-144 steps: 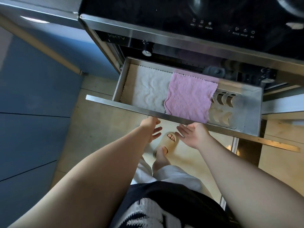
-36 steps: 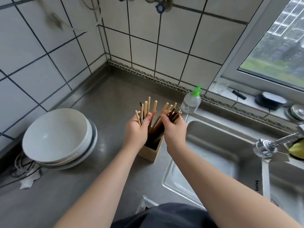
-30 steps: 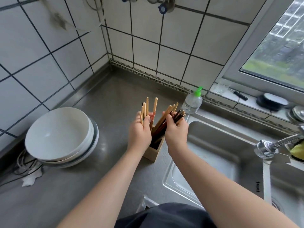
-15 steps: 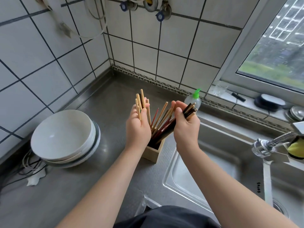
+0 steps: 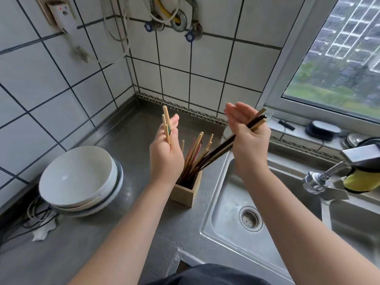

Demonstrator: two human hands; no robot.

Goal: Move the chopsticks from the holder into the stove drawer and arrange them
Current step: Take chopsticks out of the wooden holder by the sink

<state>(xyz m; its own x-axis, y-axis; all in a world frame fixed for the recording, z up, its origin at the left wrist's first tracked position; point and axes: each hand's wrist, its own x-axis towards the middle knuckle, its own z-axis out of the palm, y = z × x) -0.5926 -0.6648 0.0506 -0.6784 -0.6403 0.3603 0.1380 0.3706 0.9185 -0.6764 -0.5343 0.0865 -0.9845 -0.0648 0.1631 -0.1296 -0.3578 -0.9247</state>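
Head view: steel counter, tiled corner.

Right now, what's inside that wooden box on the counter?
Several chopsticks, pale and reddish, stand leaning in the wooden holder. Its walls hide their lower ends and the bottom.

Both my forearms reach forward, raised. My left hand is curled closed with its back toward me; my right hand sits higher, fingers partly closed, wrist bent.
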